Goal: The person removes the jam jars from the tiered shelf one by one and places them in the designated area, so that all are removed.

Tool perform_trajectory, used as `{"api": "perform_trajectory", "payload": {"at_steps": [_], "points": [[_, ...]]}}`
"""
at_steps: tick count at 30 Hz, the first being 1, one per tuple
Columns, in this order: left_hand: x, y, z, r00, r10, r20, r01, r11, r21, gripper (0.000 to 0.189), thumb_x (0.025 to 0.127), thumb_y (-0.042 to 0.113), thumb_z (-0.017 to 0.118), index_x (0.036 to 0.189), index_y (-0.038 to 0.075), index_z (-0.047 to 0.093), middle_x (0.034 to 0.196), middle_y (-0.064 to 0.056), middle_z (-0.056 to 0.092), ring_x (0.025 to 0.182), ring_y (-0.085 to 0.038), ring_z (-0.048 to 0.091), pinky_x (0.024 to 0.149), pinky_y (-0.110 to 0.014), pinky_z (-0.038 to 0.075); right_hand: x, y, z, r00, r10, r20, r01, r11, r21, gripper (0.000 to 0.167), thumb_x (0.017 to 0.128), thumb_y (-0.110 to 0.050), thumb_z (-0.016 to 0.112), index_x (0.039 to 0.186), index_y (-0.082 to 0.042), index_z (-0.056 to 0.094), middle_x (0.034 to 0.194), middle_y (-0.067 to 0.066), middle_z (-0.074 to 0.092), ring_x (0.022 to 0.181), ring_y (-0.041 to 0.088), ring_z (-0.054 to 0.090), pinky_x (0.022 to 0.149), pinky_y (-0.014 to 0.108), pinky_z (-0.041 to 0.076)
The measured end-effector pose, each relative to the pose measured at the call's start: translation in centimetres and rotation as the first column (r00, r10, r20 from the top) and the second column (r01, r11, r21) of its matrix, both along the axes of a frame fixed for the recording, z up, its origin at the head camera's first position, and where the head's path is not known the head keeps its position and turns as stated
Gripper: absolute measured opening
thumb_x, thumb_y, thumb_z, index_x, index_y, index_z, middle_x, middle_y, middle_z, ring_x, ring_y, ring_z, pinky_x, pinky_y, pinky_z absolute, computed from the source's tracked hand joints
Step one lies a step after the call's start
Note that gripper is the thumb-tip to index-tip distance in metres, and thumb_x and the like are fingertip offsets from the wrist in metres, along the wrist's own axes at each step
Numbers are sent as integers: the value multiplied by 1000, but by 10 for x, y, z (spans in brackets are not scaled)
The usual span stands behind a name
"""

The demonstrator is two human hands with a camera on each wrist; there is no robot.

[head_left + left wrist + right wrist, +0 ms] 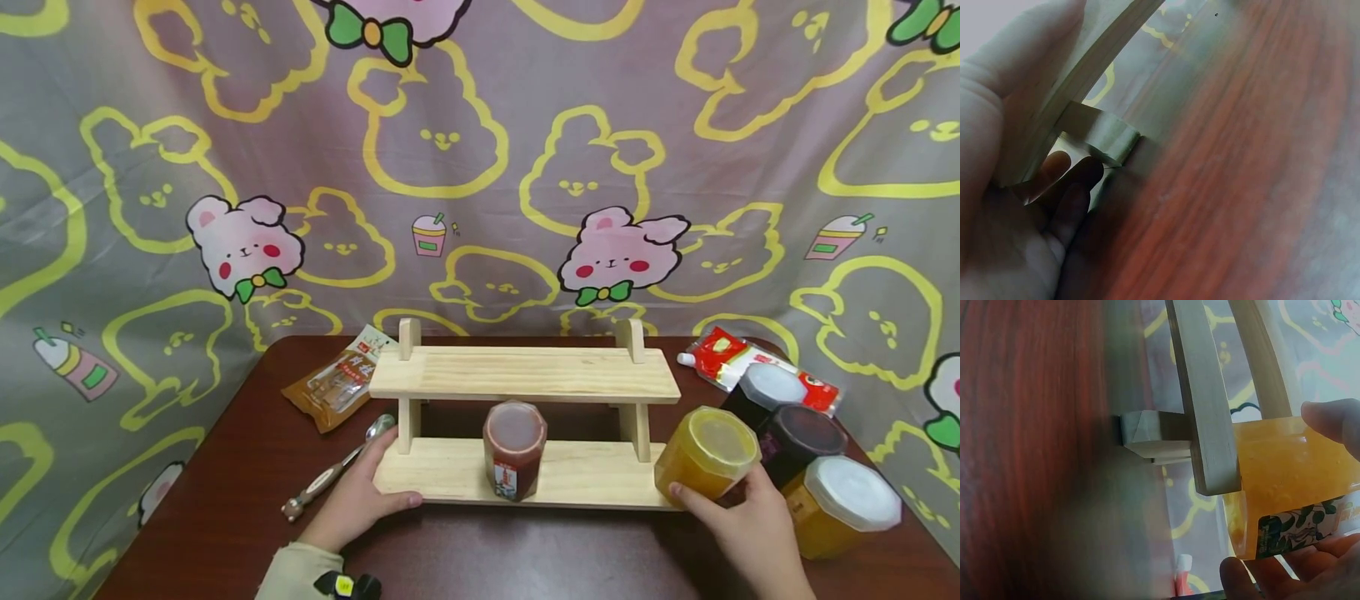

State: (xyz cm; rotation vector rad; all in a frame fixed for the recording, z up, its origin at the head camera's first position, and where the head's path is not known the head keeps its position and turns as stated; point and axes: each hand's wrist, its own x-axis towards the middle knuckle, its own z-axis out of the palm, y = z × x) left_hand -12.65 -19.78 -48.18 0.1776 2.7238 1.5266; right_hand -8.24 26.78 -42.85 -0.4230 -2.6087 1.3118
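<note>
A two-tier wooden rack (pixel 465 467) stands on the dark red table. My left hand (pixel 363 504) grips the left end of its lower board, thumb over the top and fingers (pixel 1072 206) curled below. In my right hand (pixel 753 525) is a jar of yellow-orange contents (pixel 705 458), held between thumb and fingers at the right end of that board. The right wrist view shows the jar's base (pixel 1241 525) overhanging the board's end, with a leafy label on its side. A jar of reddish-brown contents (pixel 515 450) stands mid-board.
Right of my right hand are two dark jars (pixel 801 433) and a white-lidded amber jar (pixel 843 508). Behind them lies a red and white spouted pouch (pixel 723 354). A spoon (pixel 330 475) and a brown food packet (pixel 341 383) lie left of the rack. A patterned curtain (pixel 480 167) hangs behind.
</note>
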Motion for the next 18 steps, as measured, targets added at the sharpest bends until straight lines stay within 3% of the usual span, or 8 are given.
{"api": "perform_trajectory", "payload": {"at_steps": [7,10,13,15,18], "points": [[0,0,0,1000,-4,-1,4,1000,3,110,65,32,95,155,11,36,155,-18,38,133,-32,43,108,-54,32,-7,3,0,998,-9,-55,10,1000,19,89,76,-30,89,143,3,40,133,30,53,118,45,50,96,64,40],[0,0,0,1000,-8,-6,8,1000,5,109,65,32,95,155,11,36,155,-18,38,131,-31,44,108,-54,33,-11,6,-2,997,-17,-82,20,999,37,86,76,-29,90,141,2,42,130,28,57,114,41,53,90,46,45],[0,0,1,1000,-9,-7,9,1000,5,109,66,31,95,154,11,36,155,-18,39,131,-31,44,108,-53,34,-17,9,-4,995,-35,-95,38,999,31,85,76,-26,90,141,0,42,129,27,58,113,37,54,84,34,40],[1,0,1,1000,-8,-7,8,1000,7,108,65,31,95,154,11,37,155,-18,39,131,-30,44,108,-52,34,-22,10,-5,994,-52,-95,55,998,25,85,77,-26,89,142,-1,41,130,26,57,114,37,53,85,35,40],[1,1,2,1000,-6,-3,6,1000,10,108,66,31,95,154,11,36,155,-17,39,131,-30,44,108,-52,33,-29,11,-5,993,-83,-81,82,997,-12,85,79,-29,87,144,0,39,133,27,54,117,40,52,91,47,41]]}}
